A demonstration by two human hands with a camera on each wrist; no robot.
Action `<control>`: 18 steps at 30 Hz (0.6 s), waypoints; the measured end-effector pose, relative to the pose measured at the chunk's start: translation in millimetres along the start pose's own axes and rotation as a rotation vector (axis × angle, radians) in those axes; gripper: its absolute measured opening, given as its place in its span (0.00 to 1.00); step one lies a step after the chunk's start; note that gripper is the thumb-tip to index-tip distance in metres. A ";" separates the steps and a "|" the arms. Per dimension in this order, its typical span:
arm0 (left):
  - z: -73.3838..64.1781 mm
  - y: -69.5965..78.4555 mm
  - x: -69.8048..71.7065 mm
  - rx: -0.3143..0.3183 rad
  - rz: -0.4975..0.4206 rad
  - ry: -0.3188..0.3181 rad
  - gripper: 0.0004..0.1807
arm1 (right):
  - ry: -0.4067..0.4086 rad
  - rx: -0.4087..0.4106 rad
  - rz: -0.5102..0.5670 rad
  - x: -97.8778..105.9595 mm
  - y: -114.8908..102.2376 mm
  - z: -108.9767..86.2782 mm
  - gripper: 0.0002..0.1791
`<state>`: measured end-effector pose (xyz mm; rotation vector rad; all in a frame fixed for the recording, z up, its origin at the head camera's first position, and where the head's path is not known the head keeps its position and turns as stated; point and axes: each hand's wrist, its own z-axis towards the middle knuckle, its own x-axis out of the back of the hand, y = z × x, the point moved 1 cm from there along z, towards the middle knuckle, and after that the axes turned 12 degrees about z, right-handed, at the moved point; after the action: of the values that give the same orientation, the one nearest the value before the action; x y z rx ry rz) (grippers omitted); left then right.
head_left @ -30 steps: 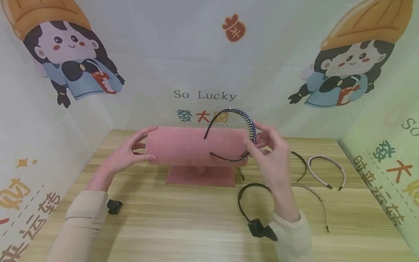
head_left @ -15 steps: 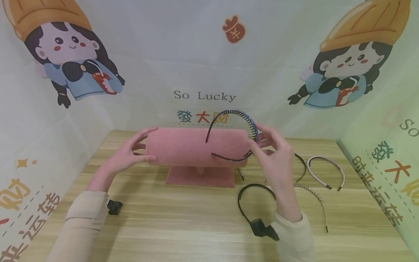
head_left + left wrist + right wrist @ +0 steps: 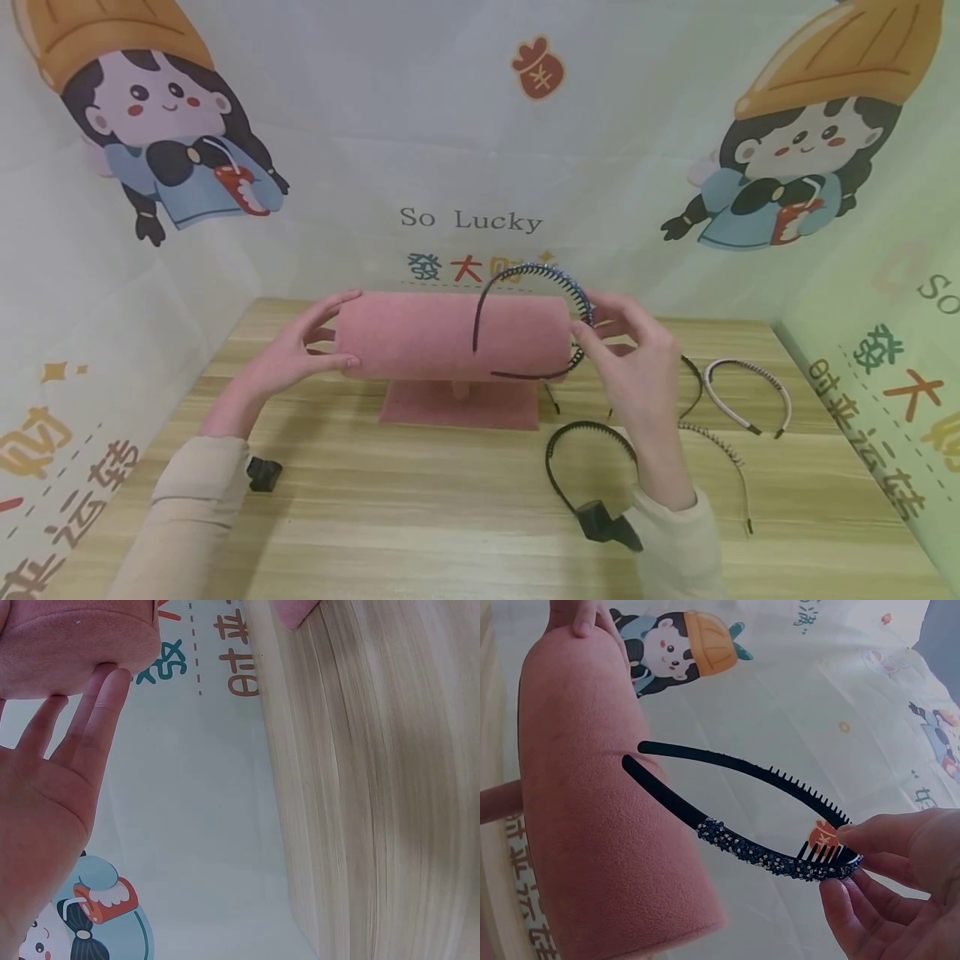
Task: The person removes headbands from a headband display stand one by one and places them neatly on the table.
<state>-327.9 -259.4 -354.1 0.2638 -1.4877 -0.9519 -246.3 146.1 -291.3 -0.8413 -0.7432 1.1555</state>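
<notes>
A pink plush display roll stands on a short post above a flat pink base. At its left end, my left hand grips it with thumb and fingers spread around the rim; the left wrist view shows fingertips against the end face. My right hand pinches a black toothed headband, covered in blue and silver sparkles, at the middle of its arch. The headband's two tips point left toward the roll, near its right part in the head view.
On the table right of the stand lie a black headband, a thin pale headband, a pink headband and another dark one, partly behind my right hand. Printed cloth walls the table's back and sides.
The sparkly headband has shifted slightly right and lower, and its tips have tilted downward. My right hand moved a little right with it. My left hand stays on the roll's end.
</notes>
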 end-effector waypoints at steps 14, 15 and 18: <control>1.4 -1.9 -0.9 -0.002 0.000 0.005 0.49 | -0.005 0.002 -0.048 3.8 -0.3 -2.3 0.12; 1.5 -1.8 -0.8 -0.001 0.001 0.005 0.49 | -0.005 0.007 -0.053 4.2 -0.1 -2.3 0.12; 1.5 -1.5 -0.6 0.002 -0.001 0.003 0.49 | -0.003 0.022 -0.069 5.2 1.5 -1.9 0.11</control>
<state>-329.7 -259.3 -355.4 0.2672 -1.4856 -0.9507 -244.2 151.1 -293.2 -0.7898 -0.7551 1.1023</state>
